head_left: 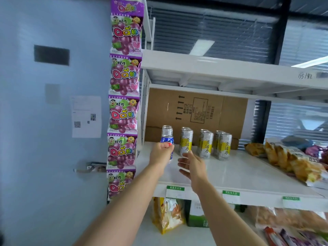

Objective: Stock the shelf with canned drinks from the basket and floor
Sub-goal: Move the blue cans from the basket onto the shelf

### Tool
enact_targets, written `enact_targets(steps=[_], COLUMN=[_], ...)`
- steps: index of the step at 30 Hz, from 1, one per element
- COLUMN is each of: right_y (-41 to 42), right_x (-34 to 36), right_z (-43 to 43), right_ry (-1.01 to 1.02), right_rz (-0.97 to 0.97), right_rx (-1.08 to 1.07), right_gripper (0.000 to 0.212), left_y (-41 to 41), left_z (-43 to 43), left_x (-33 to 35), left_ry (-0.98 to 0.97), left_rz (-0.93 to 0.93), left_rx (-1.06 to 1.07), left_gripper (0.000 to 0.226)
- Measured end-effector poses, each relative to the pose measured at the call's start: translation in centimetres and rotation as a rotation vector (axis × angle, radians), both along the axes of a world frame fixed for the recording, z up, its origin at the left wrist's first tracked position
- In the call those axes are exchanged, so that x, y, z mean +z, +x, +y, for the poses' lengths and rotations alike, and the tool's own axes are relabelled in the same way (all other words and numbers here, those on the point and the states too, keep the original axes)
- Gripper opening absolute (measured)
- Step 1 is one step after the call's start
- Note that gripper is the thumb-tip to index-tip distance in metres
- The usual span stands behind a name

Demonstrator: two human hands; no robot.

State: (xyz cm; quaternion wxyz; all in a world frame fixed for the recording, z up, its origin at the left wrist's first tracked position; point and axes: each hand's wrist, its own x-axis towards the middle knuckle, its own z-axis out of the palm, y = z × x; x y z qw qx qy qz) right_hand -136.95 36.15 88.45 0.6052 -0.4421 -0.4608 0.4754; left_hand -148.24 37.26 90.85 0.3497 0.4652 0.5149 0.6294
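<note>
Left hand (160,151) grips a blue metal cola can (168,143); right hand (192,166) hovers empty, fingers relaxed. Shoved toward twelve o'clock, the can may topple the short silver cans (167,130) behind.

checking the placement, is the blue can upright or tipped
Upright: the blue can shows its rim on top and its side vertical, gripped by the left hand in front of the silver cans.

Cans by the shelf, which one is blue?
The blue can the left hand grips, at the left end; the other cans are silver.
</note>
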Motion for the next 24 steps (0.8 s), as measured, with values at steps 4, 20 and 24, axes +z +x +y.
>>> enact_targets(steps=[4, 20, 24], right_y=[0.0, -10.9, -18.2], right_x=[-1.5, -13.0, -15.4], right_z=[-5.8, -25.6, -30.0], right_ry=[-0.023, -0.335, -0.387], right_rz=[0.088, 0.073, 0.013], right_rx=[0.088, 0.514, 0.678], right_gripper=[0.033, 0.032, 0.033], left_y=[-0.3, -12.9, -18.8], left_z=[-6.4, -33.2, -40.3], left_x=[-1.2, -14.8, -17.1], left_ry=[0.000, -0.146, -0.205], left_rz=[-0.065, -0.139, -0.181], left_rx=[0.017, 0.412, 0.535], left_gripper=[0.017, 0.007, 0.012])
